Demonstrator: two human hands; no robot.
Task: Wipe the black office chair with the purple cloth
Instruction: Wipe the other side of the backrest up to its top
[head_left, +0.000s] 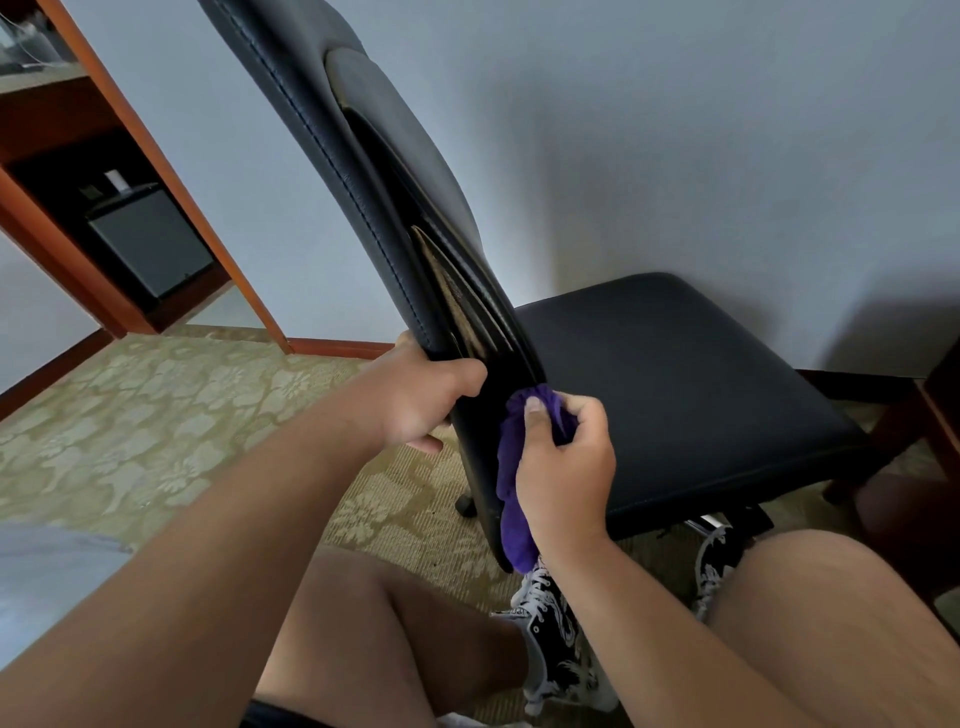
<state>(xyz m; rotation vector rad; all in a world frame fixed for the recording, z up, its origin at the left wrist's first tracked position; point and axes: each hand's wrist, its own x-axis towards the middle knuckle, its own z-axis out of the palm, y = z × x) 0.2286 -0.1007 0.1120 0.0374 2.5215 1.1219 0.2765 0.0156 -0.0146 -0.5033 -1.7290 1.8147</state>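
Black office chair (675, 374): smooth leather-look w/ stitched seams, tall curved backrest, flat squarish seat, on floral-pattern carpet (182, 405). Left hand (421, 400) is clenched round the backrest's lower edge. Right hand (563, 467), just beside it at the backrest base, grasps the purple cloth (511, 467), soft, bunched, pressed vs the chair.

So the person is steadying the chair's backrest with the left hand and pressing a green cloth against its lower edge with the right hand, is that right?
Nearly: the cloth is purple, not green. The head view shows the left hand gripping the lower edge of the black office chair's backrest, while the right hand presses the purple cloth against that lower edge.
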